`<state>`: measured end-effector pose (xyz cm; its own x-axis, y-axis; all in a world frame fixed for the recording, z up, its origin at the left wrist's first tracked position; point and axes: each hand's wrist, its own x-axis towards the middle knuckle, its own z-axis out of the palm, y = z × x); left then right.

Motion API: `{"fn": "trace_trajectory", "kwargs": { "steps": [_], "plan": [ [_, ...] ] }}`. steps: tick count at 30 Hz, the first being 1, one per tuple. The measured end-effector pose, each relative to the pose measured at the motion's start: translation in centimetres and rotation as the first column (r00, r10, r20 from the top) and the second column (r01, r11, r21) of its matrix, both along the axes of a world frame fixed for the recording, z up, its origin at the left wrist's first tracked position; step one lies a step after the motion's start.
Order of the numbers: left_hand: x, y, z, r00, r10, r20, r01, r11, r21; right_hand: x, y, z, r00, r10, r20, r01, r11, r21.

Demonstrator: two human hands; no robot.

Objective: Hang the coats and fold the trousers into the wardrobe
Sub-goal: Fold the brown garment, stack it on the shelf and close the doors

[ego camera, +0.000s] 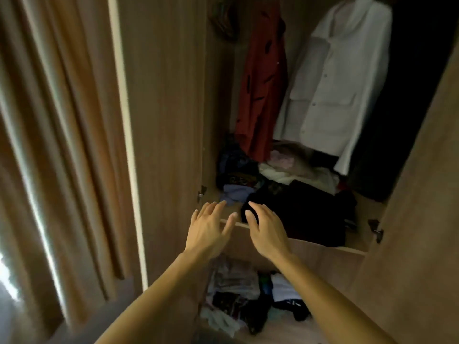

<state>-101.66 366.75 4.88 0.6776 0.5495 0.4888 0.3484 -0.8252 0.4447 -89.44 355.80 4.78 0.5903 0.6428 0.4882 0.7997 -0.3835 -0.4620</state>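
Observation:
Folded black trousers (308, 214) lie on the wardrobe shelf (320, 247), near its front edge. My right hand (265, 227) hovers at their left end, fingers spread, holding nothing. My left hand (208, 227) is just left of it over the shelf edge, also with fingers apart and empty. A white coat (340, 80) and a red patterned garment (263, 85) hang from above inside the wardrobe.
Loose clothes are heaped at the back of the shelf (280, 170) and in the compartment below (250, 294). Wardrobe doors stand open at left (161, 120) and right (419, 194). Curtains (57, 145) hang at far left.

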Motion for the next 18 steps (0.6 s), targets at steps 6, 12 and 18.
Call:
{"fn": "trace_trajectory", "kwargs": {
  "steps": [6,12,18],
  "plan": [
    [-9.4,2.9,3.1,0.973,0.222,-0.060,-0.218,0.973,0.073,-7.5,4.6,1.0,0.981,0.184,-0.052,-0.181,0.981,0.062],
    [-13.6,7.8,5.9,0.930,0.363,-0.063,-0.360,0.932,0.052,-12.1,8.3,3.6,0.972,0.234,0.016,-0.234,0.972,0.031],
    [-13.8,14.4,7.2,0.929,0.361,-0.085,-0.359,0.932,0.040,-13.6,12.6,5.4,0.987,0.155,0.033,-0.155,0.988,-0.002]
  ]
}}
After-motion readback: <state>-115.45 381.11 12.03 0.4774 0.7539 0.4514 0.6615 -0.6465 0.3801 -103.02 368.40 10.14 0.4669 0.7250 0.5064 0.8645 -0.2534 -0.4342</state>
